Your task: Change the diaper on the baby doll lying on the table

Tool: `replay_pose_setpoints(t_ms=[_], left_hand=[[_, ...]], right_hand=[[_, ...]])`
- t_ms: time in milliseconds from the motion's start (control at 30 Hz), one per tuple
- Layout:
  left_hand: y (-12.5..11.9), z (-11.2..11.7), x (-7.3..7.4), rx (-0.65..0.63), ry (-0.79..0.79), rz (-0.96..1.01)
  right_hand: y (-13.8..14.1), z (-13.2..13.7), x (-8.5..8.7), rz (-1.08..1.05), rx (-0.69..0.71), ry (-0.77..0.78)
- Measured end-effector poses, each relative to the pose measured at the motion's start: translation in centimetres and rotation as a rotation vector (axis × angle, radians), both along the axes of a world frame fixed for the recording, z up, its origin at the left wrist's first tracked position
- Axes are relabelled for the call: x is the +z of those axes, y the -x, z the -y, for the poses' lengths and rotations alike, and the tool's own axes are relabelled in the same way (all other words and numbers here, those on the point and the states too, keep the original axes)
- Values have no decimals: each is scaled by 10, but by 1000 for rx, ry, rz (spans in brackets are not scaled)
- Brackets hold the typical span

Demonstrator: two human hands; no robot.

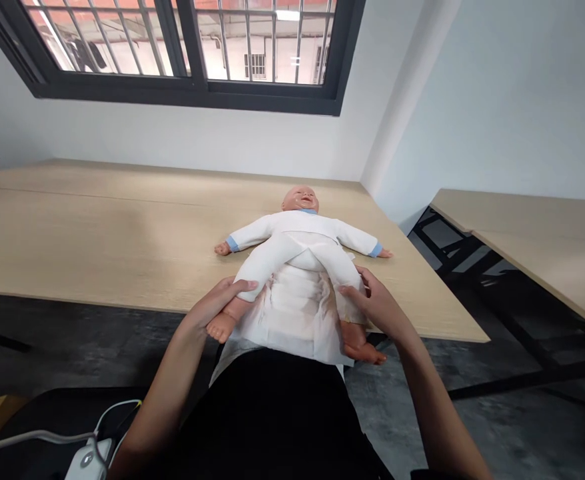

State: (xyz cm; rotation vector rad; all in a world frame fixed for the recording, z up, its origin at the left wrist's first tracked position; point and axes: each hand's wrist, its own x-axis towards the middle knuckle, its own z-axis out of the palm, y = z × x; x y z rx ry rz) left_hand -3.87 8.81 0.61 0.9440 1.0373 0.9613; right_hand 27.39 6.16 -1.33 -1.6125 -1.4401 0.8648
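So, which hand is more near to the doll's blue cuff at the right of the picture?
Right hand: just below the blue cuff. Left hand: farther, on the other side of the doll.

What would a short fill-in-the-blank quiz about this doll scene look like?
The baby doll lies on its ____ on a pale wooden table.
Its white onesie has ____ cuffs.
The left hand and the right hand each hold one of the doll's ____.

Missing words: back; blue; legs.

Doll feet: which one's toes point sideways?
The foot beside the right hand: its toes turn sideways; the other foot, by the left hand, points toward the person.
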Motion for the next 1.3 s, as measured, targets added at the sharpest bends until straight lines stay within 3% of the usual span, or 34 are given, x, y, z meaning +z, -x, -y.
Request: replay_pose_setpoints(t_ms=[133,233,367,433,567,633,700,800,867,967,1067,1167,1300], left_hand=[[-8,3,-3,-60,88,129],[-15,9,-1,-78,216,236],[-21,16,2,-3,286,255],[-22,16,3,12,288,253],[-23,15,-2,19,244,318],[-22,13,-5,36,243,344],[-20,12,-8,53,254,341],[-16,4,-8,6,237,361],[-15,-7,-7,-123,260,396],[-20,-31,-6,-332,329,443],[-32,-52,-8,-405,334,478],[-42,-61,-8,-406,362,391],[-47,-61,-2,-318,220,243]], right_hand=[[-12,0,-2,23,7,-14],[-20,0,2,161,-61,-48],[-10,14,7,486,-123,-268],[8,30,5,648,-49,-425],[52,69,-8,873,304,-594],[66,79,-14,917,339,-630],[72,78,-14,908,289,-683],[70,53,6,840,212,-736],[67,24,32,800,206,-714],[62,-25,76,763,324,-598],[55,-72,105,693,456,-461],[46,-111,110,649,458,-389],[34,-146,89,635,435,-297]])
